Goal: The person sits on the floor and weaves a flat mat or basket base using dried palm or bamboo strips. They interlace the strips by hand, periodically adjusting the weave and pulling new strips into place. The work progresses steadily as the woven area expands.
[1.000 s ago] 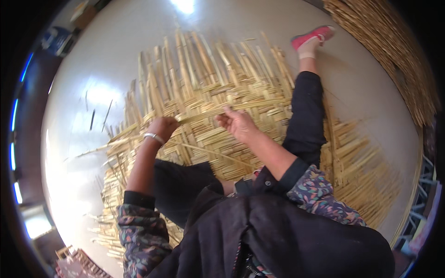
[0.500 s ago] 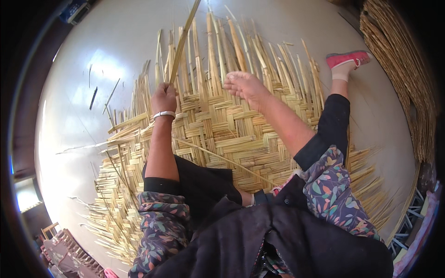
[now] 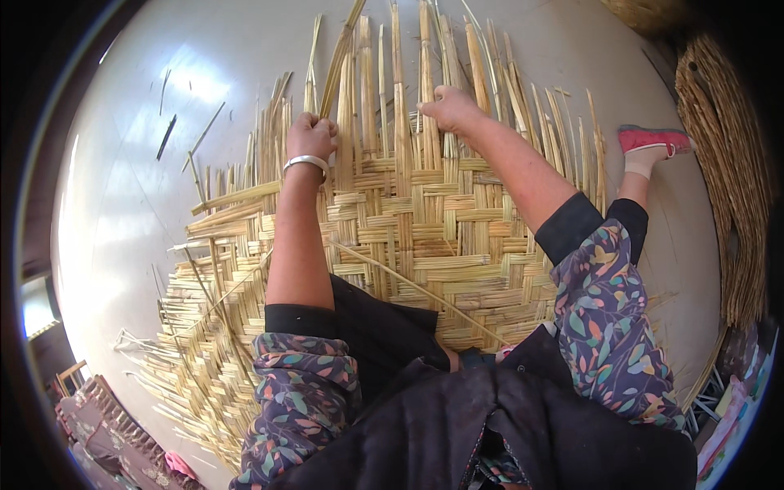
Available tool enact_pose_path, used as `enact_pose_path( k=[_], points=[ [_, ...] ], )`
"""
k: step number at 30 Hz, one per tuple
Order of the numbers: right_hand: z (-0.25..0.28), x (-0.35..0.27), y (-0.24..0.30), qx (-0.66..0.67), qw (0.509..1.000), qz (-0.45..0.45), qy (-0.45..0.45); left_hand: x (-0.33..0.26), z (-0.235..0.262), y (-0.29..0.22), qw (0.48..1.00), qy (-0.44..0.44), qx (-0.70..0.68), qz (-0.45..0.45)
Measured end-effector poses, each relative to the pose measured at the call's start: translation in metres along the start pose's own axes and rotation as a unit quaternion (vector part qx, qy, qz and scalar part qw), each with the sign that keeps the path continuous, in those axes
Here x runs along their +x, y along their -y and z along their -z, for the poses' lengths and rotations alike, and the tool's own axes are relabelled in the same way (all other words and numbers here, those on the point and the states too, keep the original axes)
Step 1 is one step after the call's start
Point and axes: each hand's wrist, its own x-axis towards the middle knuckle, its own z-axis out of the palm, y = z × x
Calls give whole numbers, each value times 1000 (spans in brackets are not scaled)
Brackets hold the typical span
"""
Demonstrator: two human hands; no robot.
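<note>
A half-woven mat of split reed strips (image 3: 453, 263) spreads over the floor before me and around my legs. Its loose strip ends fan out from the far edge. My left hand (image 3: 312, 137), with a pale bangle at the wrist, is closed around a long reed strip (image 3: 341, 59) that slants up toward the top of the view. Further right, my right hand (image 3: 454, 109) is closed, thumb and fingers pinching an upright reed strip (image 3: 425, 75) above the woven part. The fingertips of both hands are partly hidden.
One loose strip (image 3: 416, 287) lies across the mat near my lap. My leg with a red shoe (image 3: 656, 140) stretches to the right. Bundled brown stalks (image 3: 723, 188) lie at the far right. Dark slivers (image 3: 167, 137) are scattered on the floor at left.
My right hand has moved away from me, and its loosely spread fingers have closed on an upright strip. My left hand keeps hold of its strip, which has shifted slightly. The view has shifted a little.
</note>
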Motion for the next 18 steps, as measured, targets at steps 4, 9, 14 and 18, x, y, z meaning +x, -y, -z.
enact_pose_path(
  k=[4, 9, 14, 18],
  points=[
    [10, 6, 3, 242, 957, -104, 119, 0, 8, -1, 996, 36, -51, 61],
    [19, -3, 20, 242, 944, -135, 180, 6, 16, 2, 980, 84, -159, 83],
    [28, -8, 15, 299, 916, -99, 248, 0, 16, -8, 989, 75, -102, 72],
    [29, -16, 14, 332, 910, -69, 240, 1, 16, -7, 988, 71, -119, 66]
  ],
)
